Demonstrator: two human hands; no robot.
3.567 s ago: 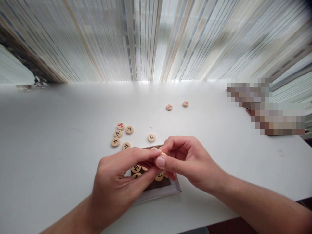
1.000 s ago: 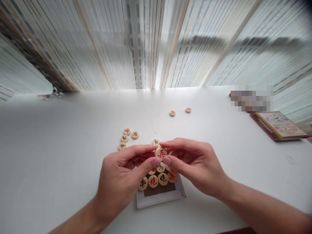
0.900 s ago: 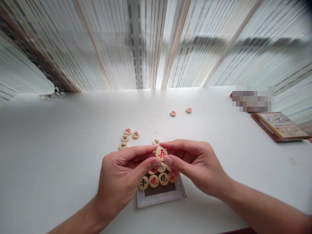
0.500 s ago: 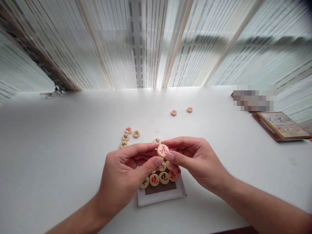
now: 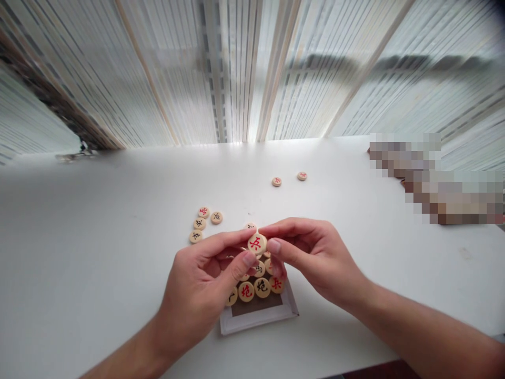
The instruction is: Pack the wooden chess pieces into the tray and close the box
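A round wooden Chinese chess piece (image 5: 257,243) with a red character is held up between the fingertips of both hands, its face toward me. My left hand (image 5: 205,279) pinches its left side with thumb and index finger. From the right, my right hand (image 5: 311,252) has its index fingertip at the top rim and its thumb at the right edge. Below them lies a shallow white-edged box (image 5: 260,321) with rows of pieces, among them a red-marked piece (image 5: 246,291) and a black-marked piece (image 5: 262,287). The hands hide the box's far part.
Left of the box, several loose pieces (image 5: 199,223) lie on the white table (image 5: 98,273). Another piece (image 5: 250,226) shows just behind the fingers. Farther back are two red-marked pieces (image 5: 276,181). Blurred-out items (image 5: 453,200) stand at right; a striped curtain (image 5: 189,68) hangs behind.
The view has shifted slightly, so things sit a little farther left. My right thumb has slid off the piece's face to its edge. The piece stays between both hands.
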